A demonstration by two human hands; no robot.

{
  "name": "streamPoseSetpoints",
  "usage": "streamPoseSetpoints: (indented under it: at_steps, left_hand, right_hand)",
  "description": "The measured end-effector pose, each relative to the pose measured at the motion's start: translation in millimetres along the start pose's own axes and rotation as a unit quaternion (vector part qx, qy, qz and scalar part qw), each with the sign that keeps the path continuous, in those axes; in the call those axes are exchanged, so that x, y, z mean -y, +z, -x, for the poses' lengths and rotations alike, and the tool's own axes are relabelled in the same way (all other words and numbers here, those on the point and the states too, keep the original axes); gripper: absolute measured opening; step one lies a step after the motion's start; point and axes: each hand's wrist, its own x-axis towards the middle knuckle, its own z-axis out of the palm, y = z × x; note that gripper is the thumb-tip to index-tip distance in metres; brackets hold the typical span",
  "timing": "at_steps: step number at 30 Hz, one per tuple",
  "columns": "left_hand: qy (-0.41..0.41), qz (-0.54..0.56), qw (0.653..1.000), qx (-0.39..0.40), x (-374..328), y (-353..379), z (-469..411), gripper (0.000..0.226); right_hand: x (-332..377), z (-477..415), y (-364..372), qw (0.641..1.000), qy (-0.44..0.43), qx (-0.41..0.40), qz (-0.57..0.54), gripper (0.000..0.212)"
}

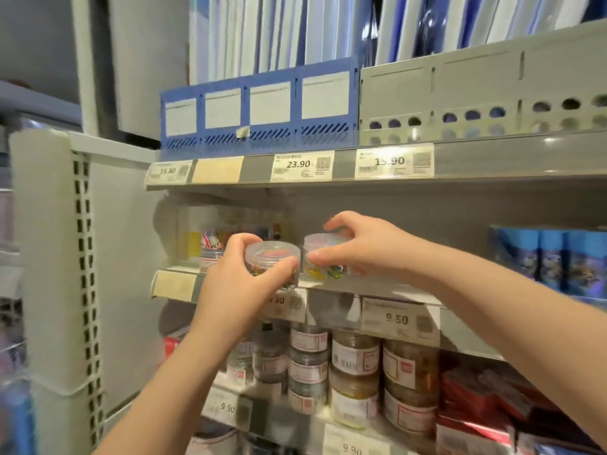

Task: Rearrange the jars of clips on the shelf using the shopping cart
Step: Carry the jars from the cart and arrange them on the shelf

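L hand grips one clear jar, R hand pinches 2nd jar, both at mid shelf edge; prob mid-task, cart not in view

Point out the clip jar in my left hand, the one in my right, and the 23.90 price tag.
Left jar (pixel 272 254): head view, on its clear lid.
Right jar (pixel 324 268): head view, on its side wall.
23.90 price tag (pixel 299 165): head view, on the printed price.
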Motion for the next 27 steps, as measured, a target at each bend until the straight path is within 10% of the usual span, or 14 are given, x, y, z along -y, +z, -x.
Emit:
streamPoseSetpoints:
  at_steps: [13, 27]
  left_hand:
    - [0.017, -0.026, 0.999, -0.043, 43, -13, -45, 0.040]
    - [0.070, 0.044, 0.995, -0.048, 71, -6, -69, 0.051]
  right_hand:
    - [-32, -70, 26, 0.990, 0.050, 0.119, 0.063, 0.065]
    - [-52, -97, 41, 0.987, 0.039, 0.065, 0.141, 0.070]
